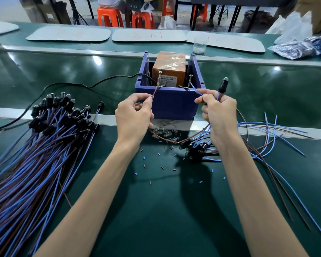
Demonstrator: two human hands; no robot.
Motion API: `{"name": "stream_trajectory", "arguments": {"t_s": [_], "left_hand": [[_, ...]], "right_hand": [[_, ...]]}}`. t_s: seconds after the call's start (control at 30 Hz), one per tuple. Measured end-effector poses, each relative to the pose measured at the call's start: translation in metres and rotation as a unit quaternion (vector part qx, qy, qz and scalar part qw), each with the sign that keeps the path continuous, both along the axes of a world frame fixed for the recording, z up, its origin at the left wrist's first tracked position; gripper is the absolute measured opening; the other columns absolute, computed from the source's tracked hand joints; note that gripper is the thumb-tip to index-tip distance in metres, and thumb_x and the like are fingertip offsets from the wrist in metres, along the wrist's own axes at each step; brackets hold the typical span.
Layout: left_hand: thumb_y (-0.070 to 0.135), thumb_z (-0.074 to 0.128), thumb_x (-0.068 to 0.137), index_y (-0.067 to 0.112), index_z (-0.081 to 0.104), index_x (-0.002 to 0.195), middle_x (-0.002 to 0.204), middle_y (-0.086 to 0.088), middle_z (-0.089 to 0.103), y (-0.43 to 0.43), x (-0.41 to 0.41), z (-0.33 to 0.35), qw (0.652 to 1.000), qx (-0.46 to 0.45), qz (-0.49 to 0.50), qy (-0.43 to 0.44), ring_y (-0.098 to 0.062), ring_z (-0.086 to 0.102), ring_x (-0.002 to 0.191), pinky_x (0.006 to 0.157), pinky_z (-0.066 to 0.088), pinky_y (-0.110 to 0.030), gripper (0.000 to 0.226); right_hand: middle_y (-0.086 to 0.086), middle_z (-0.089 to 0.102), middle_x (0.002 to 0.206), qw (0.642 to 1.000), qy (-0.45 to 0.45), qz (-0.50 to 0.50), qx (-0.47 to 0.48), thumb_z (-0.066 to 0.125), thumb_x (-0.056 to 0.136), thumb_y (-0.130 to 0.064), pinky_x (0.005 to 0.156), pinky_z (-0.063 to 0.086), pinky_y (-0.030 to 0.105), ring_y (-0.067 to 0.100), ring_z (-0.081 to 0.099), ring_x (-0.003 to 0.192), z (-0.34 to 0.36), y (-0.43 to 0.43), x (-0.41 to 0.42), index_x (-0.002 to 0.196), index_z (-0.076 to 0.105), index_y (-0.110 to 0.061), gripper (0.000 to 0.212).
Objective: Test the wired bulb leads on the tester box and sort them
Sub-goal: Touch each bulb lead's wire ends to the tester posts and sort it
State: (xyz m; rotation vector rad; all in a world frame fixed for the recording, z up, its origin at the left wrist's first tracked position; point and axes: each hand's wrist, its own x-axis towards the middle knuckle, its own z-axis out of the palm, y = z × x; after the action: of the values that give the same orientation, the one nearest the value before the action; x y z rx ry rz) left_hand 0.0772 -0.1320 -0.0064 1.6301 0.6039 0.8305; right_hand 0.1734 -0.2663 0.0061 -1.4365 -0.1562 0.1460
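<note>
Both hands are held apart, just in front of the blue tester box (172, 102). The left hand (134, 113) pinches a brown lead (155, 92), its tip raised to the box's left screw (159, 78). The right hand (219, 113) pinches the blue lead (195, 89) toward the right screw (190, 81) and grips the black-socketed bulb (223, 85) upright. Left of the box lies a large bundle of wired bulbs (50, 138). Loose glass bulbs (160, 132) lie just before it, with a smaller heap of leads (198, 148) at front right.
</note>
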Motion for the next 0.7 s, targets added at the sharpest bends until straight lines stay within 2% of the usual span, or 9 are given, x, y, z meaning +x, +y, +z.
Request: {"name": "stream_trajectory", "arguments": {"t_s": [0.33,0.43,0.57,0.7], "left_hand": [[0.014,0.060,0.090,0.022,0.069,0.081,0.051,0.004,0.049,-0.0022,-0.0010,0.0017,1.000,0.026,0.010,0.008,-0.010,0.041,0.040,0.040,0.039,-0.016,0.016],[0.015,0.060,0.090,0.028,0.066,0.075,0.049,0.007,0.051,-0.0026,-0.0004,0.0007,0.999,0.027,0.018,0.010,-0.010,0.040,0.037,0.047,0.040,-0.023,0.021],[0.017,0.060,0.089,0.029,0.064,0.072,0.043,0.011,0.050,-0.0007,0.0006,-0.0011,0.999,0.017,0.049,-0.001,-0.014,0.039,0.043,0.057,0.043,-0.034,0.022],[0.018,0.059,0.089,0.028,0.063,0.070,0.043,0.011,0.049,0.0020,0.0020,-0.0028,0.997,0.016,0.071,0.001,-0.021,0.041,0.049,0.058,0.042,-0.038,0.021]], "right_hand": [[-0.008,0.063,0.057,1.000,0.000,0.003,0.007,0.045,0.090,0.002,0.039,0.026,0.012,0.002,0.029,0.039,0.0016,-0.0009,-0.0004,0.079,0.070,-0.015,0.032],[-0.007,0.061,0.057,1.000,0.005,0.003,0.017,0.045,0.089,0.004,0.037,0.024,0.012,0.002,0.027,0.037,0.0019,-0.0008,-0.0005,0.076,0.069,-0.015,0.033],[-0.006,0.061,0.057,1.000,0.005,0.000,0.019,0.045,0.088,0.004,0.037,0.024,0.012,0.002,0.027,0.037,0.0016,-0.0018,-0.0001,0.076,0.069,-0.015,0.033],[-0.007,0.061,0.057,1.000,0.005,-0.015,0.018,0.045,0.088,0.003,0.038,0.025,0.013,0.002,0.028,0.039,0.0003,-0.0022,0.0012,0.077,0.069,-0.015,0.032]]}}
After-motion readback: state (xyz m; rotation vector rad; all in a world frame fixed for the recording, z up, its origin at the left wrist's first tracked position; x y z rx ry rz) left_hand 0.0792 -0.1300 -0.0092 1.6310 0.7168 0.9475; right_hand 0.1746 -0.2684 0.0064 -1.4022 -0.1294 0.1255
